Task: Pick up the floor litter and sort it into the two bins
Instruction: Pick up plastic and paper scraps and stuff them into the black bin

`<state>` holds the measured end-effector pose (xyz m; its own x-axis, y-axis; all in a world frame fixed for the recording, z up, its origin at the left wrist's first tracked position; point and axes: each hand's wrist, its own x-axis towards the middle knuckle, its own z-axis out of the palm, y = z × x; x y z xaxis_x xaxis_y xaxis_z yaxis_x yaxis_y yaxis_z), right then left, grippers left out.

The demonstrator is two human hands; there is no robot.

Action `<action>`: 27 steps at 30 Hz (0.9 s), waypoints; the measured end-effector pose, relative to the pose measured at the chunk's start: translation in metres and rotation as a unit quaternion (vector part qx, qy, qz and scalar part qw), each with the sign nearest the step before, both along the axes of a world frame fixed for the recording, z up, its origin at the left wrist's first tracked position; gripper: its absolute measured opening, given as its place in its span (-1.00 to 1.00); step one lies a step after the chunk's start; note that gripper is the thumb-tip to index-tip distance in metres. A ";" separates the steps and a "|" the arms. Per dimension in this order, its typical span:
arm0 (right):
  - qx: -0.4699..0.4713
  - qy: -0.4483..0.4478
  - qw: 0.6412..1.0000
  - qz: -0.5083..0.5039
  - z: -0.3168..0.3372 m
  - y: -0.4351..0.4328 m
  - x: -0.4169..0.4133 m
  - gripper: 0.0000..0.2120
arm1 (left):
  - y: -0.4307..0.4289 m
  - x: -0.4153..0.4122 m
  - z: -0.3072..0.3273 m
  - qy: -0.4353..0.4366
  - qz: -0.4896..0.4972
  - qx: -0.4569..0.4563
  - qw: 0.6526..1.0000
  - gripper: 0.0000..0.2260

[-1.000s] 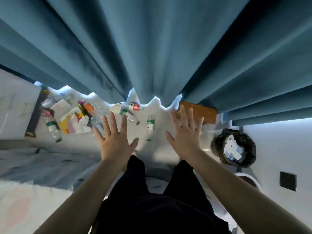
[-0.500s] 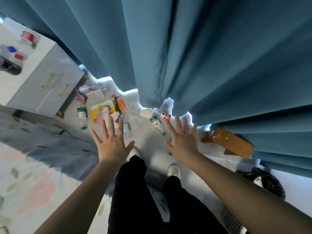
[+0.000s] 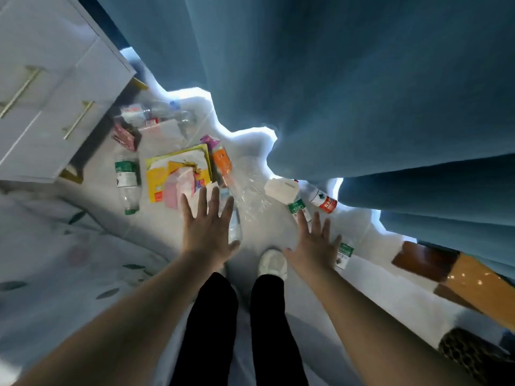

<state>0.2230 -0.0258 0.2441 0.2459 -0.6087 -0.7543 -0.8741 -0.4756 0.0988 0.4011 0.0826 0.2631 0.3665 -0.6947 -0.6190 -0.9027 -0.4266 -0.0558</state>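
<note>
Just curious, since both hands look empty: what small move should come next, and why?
Probably lower the right hand and grip the green-labelled bottle just beyond its fingertips. That hand is open and holds nothing, like the left hand, and the bottle seems within easy reach.

Both arms stretched forward and down. Left hand (image 3: 207,232) and right hand (image 3: 315,246) flat, fingers spread, holding nothing.

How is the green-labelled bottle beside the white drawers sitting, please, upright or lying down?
Lying down: the bottle rests lengthwise on the floor, label facing up, its green cap at the near end.
</note>
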 end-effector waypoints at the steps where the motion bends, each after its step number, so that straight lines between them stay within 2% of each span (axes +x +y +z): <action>1: 0.010 0.006 1.000 0.001 -0.029 -0.004 0.007 -0.14 | -0.004 0.001 -0.030 0.007 0.000 0.002 1.000 -0.17; 7: 0.005 0.031 0.995 0.098 -0.173 -0.036 0.033 -0.13 | -0.022 -0.007 -0.181 0.017 -0.044 0.012 0.999 -0.15; 13: -0.010 0.050 0.987 0.150 -0.263 -0.064 0.036 -0.13 | -0.047 -0.005 -0.282 0.000 -0.050 0.016 0.999 -0.13; 21: -0.054 0.034 0.987 0.146 -0.342 -0.087 0.056 -0.17 | -0.075 -0.019 -0.364 0.015 -0.121 0.005 0.993 -0.16; 24: -0.089 0.026 0.983 0.157 -0.355 -0.088 0.056 -0.18 | -0.086 -0.018 -0.381 0.015 -0.102 -0.001 0.995 -0.19; 27: -0.123 -0.004 0.977 0.174 -0.362 -0.090 0.053 -0.24 | -0.092 -0.015 -0.394 0.002 -0.086 -0.056 0.995 -0.25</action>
